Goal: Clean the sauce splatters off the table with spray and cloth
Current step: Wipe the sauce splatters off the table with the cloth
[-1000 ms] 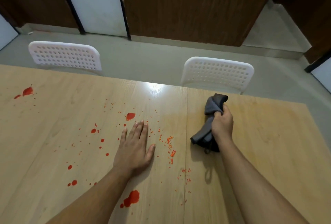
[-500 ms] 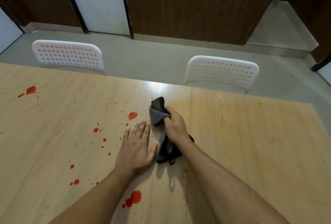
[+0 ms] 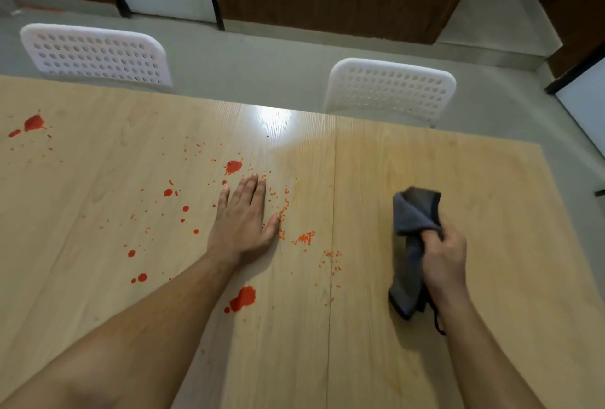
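Behind the table (image 3: 458,179), two white chairs (image 3: 389,91) stand.

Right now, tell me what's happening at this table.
A person is wiping red sauce off a wooden table. The right hand grips a bunched grey cloth on the cleaner right panel. The left hand lies flat among the splatters, which mostly cover the left panel.

Two white perforated chairs (image 3: 95,54) (image 3: 391,89) beyond the surface's far edge, one grey cloth (image 3: 413,245), two hands (image 3: 242,217) (image 3: 445,259), one wooden surface (image 3: 458,179), red sauce splatters (image 3: 242,300) too many to count
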